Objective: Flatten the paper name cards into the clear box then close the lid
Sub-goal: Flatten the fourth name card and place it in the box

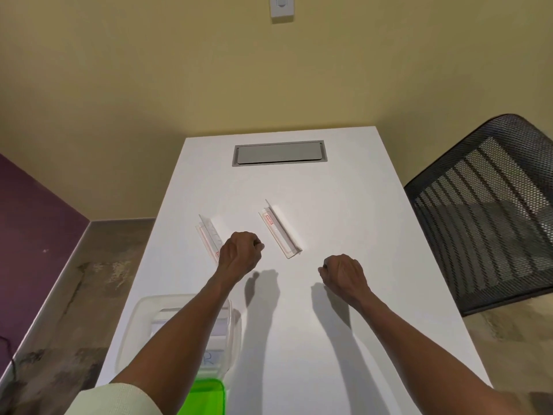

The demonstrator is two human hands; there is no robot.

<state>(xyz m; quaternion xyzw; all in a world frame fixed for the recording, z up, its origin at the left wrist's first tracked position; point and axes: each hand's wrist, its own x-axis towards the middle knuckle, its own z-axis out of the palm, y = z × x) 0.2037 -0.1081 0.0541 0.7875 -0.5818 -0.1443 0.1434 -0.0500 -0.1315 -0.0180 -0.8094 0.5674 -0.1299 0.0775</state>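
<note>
Two folded white name cards stand on the white table (344, 205). One name card (280, 229) is at the middle, the other name card (209, 238) is to its left. My left hand (239, 254) hovers between them as a closed fist, its wrist covering the left card's near end. My right hand (344, 274) is also a closed fist, just right of and nearer than the middle card. Neither fist shows anything in it. The clear box (143, 319) sits near left under my left forearm, with flat paper inside. A green lid (206, 396) lies at its near side.
A grey cable hatch (278, 152) is set into the table's far end. A black mesh office chair (490, 211) stands close to the table's right edge. The floor drops off left of the table, below a yellow wall.
</note>
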